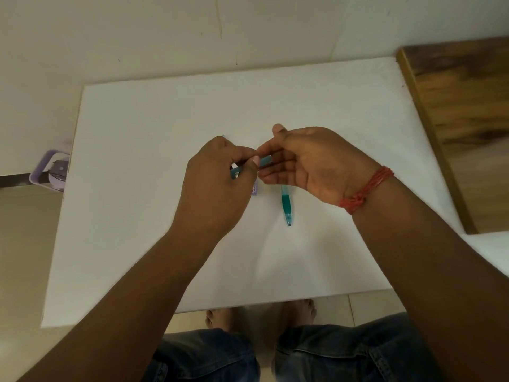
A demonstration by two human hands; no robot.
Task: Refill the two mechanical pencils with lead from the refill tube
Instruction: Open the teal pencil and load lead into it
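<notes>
Both hands are meeting over the middle of the white table [165,119]. The left hand [217,172] is curling shut, thumb and fingers pinching a blue-teal mechanical pencil [265,161]; a short stretch of the barrel is showing between the two hands, another bit is peeking out under the left fingers, and a thin tip is poking past the knuckles on the far side. The right hand [308,164] is sitting half open, palm turned toward the left hand, fingers loosely curved, with the fingertips closing around the near end of that same pencil; can't tell whether they are gripping a cap or the barrel itself. The second pencil [286,206], teal, is lying flat on the table just below the right hand, pointing toward the person, touching neither hand. A small purple piece, probably the refill tube [255,190], is lying on the table mostly hidden under the left hand. A red thread band [366,188] is wrapping the right wrist.
</notes>
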